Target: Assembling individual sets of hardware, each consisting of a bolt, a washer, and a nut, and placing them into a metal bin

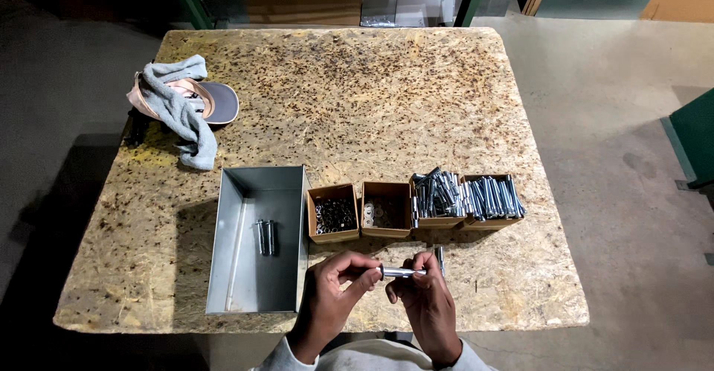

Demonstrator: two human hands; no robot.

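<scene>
My left hand (331, 296) and my right hand (425, 304) meet at the table's near edge, both gripping one silver metal bolt with a sleeve (401, 272) held level between them. A second bolt (440, 258) pokes up behind my right fingers; whether it lies on the table I cannot tell. Just beyond my hands stand small cardboard boxes in a row: one with dark nuts (333, 213), one with washers (386, 210), one with metal sleeves (437, 196) and one with long bolts (492, 198).
A grey metal tray (256, 282) to the left holds two assembled bolts (265, 237). A cap with a grey cloth draped on it (182, 107) lies at the far left of the chipboard table (349, 96). Concrete floor surrounds the table.
</scene>
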